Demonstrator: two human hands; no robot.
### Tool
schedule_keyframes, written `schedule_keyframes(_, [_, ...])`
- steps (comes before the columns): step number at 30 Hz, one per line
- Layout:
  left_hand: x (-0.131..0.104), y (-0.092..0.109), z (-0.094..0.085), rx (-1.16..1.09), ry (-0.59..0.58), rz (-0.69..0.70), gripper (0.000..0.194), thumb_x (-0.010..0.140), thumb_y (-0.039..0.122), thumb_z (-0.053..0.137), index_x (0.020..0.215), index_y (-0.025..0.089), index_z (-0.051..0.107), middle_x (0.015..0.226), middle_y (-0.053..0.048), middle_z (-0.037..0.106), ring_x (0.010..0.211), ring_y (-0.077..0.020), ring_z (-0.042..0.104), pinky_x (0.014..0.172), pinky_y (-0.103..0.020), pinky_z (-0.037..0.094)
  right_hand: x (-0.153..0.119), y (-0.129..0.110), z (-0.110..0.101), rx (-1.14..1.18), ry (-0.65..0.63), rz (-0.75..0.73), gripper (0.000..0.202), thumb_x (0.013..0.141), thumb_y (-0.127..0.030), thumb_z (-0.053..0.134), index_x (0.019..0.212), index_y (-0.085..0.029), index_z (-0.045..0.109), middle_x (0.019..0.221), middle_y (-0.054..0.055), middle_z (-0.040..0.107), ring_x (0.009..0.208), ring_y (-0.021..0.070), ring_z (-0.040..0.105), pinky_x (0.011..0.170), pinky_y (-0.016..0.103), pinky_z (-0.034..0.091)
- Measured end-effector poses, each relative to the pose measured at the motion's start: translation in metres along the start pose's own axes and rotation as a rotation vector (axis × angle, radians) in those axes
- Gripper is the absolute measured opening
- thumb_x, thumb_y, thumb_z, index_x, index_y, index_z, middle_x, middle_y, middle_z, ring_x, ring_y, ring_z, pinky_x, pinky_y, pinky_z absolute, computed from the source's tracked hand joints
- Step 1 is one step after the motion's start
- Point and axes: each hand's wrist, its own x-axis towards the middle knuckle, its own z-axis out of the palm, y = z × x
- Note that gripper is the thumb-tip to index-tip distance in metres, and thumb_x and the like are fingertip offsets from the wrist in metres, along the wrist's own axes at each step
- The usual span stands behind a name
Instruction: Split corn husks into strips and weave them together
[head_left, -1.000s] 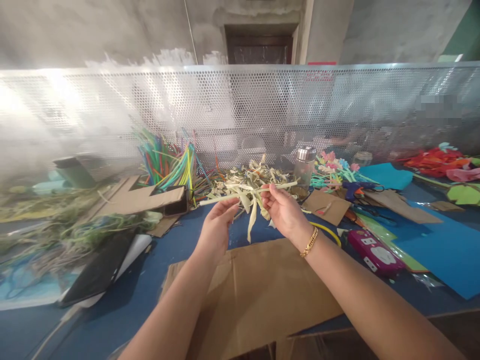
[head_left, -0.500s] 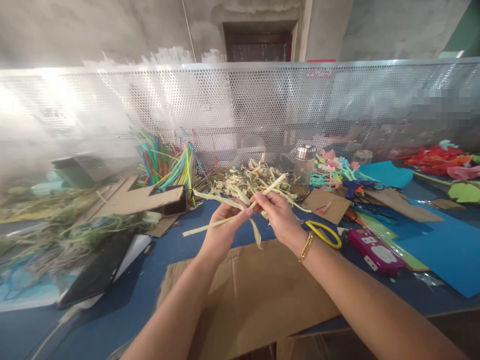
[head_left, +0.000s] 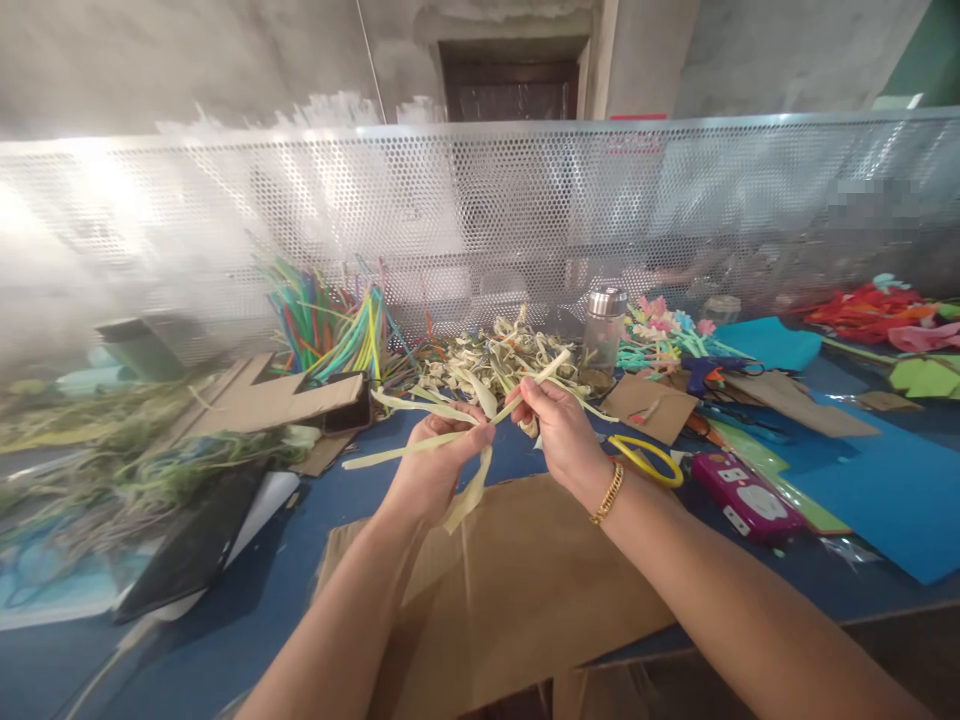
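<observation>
Several pale green-yellow strips cross between my hands above a brown cardboard sheet. My left hand pinches them near their crossing, with ends sticking out to the left and one hanging down. My right hand, a gold bracelet at its wrist, grips a strip that slants up to the right past the fingers. Behind the hands lies a heap of dry, curled pale strips.
Colored stems stand at the back left by cut cardboard. To the right are a glass jar, yellow-handled scissors, a magenta box and blue sheets. A perforated metal screen runs behind.
My left hand has moved slightly left, away from my right hand, so more of the strip shows between them. The hanging end has swung to the left. The view has shifted slightly.
</observation>
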Motion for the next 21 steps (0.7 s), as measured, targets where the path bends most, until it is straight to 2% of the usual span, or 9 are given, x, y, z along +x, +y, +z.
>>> schedule_keyframes(2, [0.000, 0.001, 0.002, -0.071, 0.020, -0.004, 0.015, 0.063, 0.020, 0.080, 0.070, 0.017, 0.066, 0.068, 0.003, 0.059, 0.067, -0.0099, 0.051, 0.067, -0.022, 0.038, 0.002, 0.003, 0.001, 0.037, 0.015, 0.009, 0.032, 0.084, -0.047, 0.060, 0.070, -0.019, 0.068, 0.056, -0.001, 0.059, 0.057, 0.0111, 0.052, 0.060, 0.026, 0.039])
schedule_keyframes(5, [0.000, 0.003, 0.004, -0.213, -0.005, -0.056, 0.023, 0.066, 0.024, 0.079, 0.087, 0.019, 0.070, 0.082, -0.001, 0.067, 0.077, -0.0137, 0.058, 0.075, -0.024, 0.043, 0.004, 0.005, 0.002, 0.136, 0.046, 0.045, 0.030, 0.081, -0.048, 0.063, 0.073, -0.019, 0.069, 0.062, 0.001, 0.064, 0.060, 0.0116, 0.055, 0.061, 0.026, 0.041])
schedule_keyframes(8, [0.001, 0.005, 0.004, -0.286, -0.031, -0.120, 0.029, 0.072, 0.028, 0.072, 0.098, 0.018, 0.070, 0.095, -0.005, 0.071, 0.082, -0.0171, 0.062, 0.076, -0.027, 0.046, 0.006, 0.003, 0.003, 0.225, 0.066, 0.081, 0.028, 0.081, -0.047, 0.064, 0.079, -0.020, 0.071, 0.066, 0.002, 0.068, 0.065, 0.0132, 0.059, 0.064, 0.027, 0.043])
schedule_keyframes(11, [0.003, 0.002, 0.003, -0.232, -0.009, -0.071, 0.028, 0.069, 0.023, 0.073, 0.097, 0.020, 0.070, 0.100, -0.005, 0.072, 0.082, -0.0169, 0.064, 0.074, -0.026, 0.046, 0.004, 0.000, 0.005, 0.261, 0.092, 0.095, 0.026, 0.080, -0.045, 0.065, 0.081, -0.020, 0.072, 0.072, 0.004, 0.071, 0.069, 0.0138, 0.062, 0.066, 0.028, 0.045])
schedule_keyframes(14, [0.005, -0.002, 0.003, -0.119, 0.018, 0.000, 0.030, 0.063, 0.020, 0.079, 0.092, 0.021, 0.070, 0.097, -0.003, 0.072, 0.082, -0.0169, 0.063, 0.077, -0.028, 0.046, -0.002, 0.000, 0.008, 0.228, 0.057, 0.071, 0.027, 0.082, -0.045, 0.063, 0.088, -0.021, 0.073, 0.079, 0.005, 0.073, 0.072, 0.0153, 0.064, 0.068, 0.030, 0.048])
schedule_keyframes(17, [0.008, -0.004, 0.000, -0.079, 0.099, 0.134, 0.021, 0.066, 0.028, 0.080, 0.084, 0.020, 0.071, 0.092, -0.002, 0.071, 0.087, -0.0173, 0.062, 0.083, -0.030, 0.044, -0.010, -0.001, 0.009, 0.043, -0.015, -0.053, 0.028, 0.088, -0.043, 0.056, 0.095, -0.021, 0.073, 0.081, 0.006, 0.073, 0.076, 0.0169, 0.065, 0.072, 0.033, 0.049])
schedule_keyframes(21, [0.010, -0.004, -0.004, -0.128, 0.203, 0.234, 0.016, 0.075, 0.036, 0.073, 0.081, 0.021, 0.071, 0.084, 0.000, 0.068, 0.081, -0.0148, 0.059, 0.075, -0.027, 0.043, -0.016, -0.009, 0.005, -0.373, -0.180, -0.411, 0.024, 0.092, -0.032, 0.052, 0.108, -0.027, 0.070, 0.090, 0.003, 0.072, 0.088, 0.0177, 0.065, 0.084, 0.037, 0.050])
